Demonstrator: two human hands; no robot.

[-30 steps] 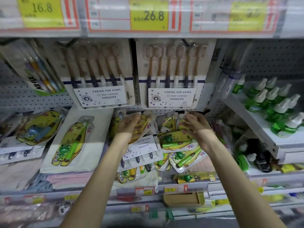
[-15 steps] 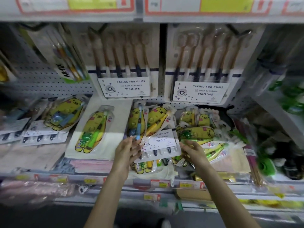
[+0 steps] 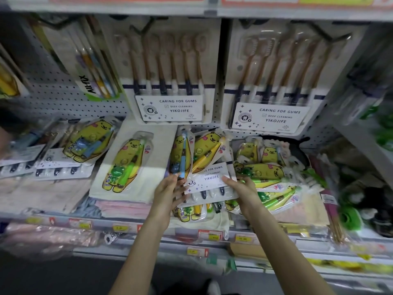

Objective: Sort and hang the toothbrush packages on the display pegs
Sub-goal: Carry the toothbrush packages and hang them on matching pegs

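Two hands meet at the centre of the frame on the flat white YIKOJIFE multi-brush blister pack (image 3: 210,179), which lies half buried in a shelf heap and hangs on no peg. The right hand (image 3: 240,188) pinches its right edge, thumb on top. The left hand (image 3: 168,192) lies at its left edge with fingers slipping beneath, though I cannot tell whether they clamp it.

The risk is in the overlap. The yellow bear-shaped pack with a blue brush (image 3: 180,154) and the yellow bear-shaped pack with a yellow brush (image 3: 205,150) rest across its upper part, so a quick pull would likely drag them off the shelf front. The loose pile of bear packs (image 3: 263,167) at centre right could slide too. A matching hung white pack (image 3: 170,81) sits upper centre on a black peg (image 3: 146,26); missing the hang hole there would bend the card.
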